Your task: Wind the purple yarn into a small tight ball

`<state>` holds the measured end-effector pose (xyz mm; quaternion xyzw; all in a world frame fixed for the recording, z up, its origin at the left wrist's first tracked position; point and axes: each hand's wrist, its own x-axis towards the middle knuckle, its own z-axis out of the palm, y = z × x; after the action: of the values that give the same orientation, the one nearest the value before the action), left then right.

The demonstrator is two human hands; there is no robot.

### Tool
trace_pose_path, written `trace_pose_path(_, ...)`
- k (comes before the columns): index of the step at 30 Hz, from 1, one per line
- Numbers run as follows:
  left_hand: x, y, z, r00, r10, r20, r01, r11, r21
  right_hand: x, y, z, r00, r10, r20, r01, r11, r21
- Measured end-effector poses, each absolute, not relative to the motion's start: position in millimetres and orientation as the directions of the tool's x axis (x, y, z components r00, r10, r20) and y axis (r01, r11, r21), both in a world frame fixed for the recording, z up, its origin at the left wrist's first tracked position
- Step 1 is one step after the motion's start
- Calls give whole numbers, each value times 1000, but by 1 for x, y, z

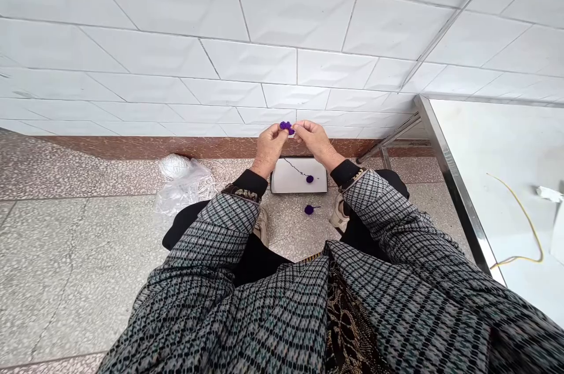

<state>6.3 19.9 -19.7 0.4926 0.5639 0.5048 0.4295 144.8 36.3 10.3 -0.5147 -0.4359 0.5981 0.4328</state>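
I saw the left hand [268, 148] pinching a small purple yarn piece [285, 126], with its thumb and finger pressed close around it. The right hand [315, 140] had its thumb and fingertips drawn together on the right edge of the same piece. Both hands were up in front of the tiled wall [277, 63], so the yarn piece was between them, off the floor [110, 280]. Below, between two shoes, I saw a white tray [286, 177]. A round purple ball [309, 179] lay on it, with a thin dark strand [295, 168] running up and left. Another purple ball [309, 209] with a short tail sat on the floor, just nearer to me. Off to the left, white yarn [175, 166] lay by a clear plastic bag [174, 198]. On the right, a yellow cord [526, 224] curved over a table [467, 145].
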Motion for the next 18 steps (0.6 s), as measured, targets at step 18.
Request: trace_pose_path(18, 4, 16, -21, -17, 998, 59, 372, -48, 927, 156, 44, 20, -168, 943, -288, -49, -300, -953)
